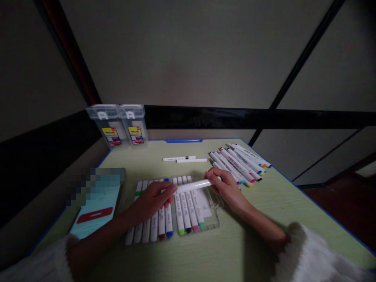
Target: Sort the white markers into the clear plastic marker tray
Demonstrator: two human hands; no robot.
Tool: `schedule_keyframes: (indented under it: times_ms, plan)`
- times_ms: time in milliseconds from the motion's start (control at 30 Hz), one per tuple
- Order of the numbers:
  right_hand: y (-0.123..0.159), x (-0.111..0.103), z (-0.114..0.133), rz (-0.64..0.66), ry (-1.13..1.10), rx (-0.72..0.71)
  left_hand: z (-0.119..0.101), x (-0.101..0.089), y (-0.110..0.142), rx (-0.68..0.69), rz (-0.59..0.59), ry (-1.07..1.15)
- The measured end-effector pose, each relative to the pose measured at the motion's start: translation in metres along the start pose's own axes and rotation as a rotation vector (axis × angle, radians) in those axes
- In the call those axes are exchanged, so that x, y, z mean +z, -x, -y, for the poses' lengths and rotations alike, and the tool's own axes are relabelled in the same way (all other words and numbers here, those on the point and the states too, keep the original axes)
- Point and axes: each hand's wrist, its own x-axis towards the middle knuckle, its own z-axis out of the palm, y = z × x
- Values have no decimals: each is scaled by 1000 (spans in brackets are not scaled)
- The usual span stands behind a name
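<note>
A white marker [194,185] is held level above an open clear plastic case [216,223]. My left hand [155,197] pinches its left end, and my right hand [225,184] grips its right end. Below, several white markers [154,223] lie side by side in the left half of the case. More markers [188,213] with green, black and pink ends lie in the other half, beside a white paper card [205,205]. My left hand covers the upper part of some of the markers.
Loose markers [239,164] lie in a pile at the right back. Two thin white pens [190,160] rest behind the case. At the left back stand two clear lidded boxes [136,129]. A phone [96,211] with a lit screen lies left, partly pixelated.
</note>
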Motion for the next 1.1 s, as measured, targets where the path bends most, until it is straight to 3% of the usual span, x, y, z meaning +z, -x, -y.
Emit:
schedule_keyframes:
  times_ms: [1100]
  plan:
    - [1,0,2,6,-58,43,2,-2,-1,14,33,-30]
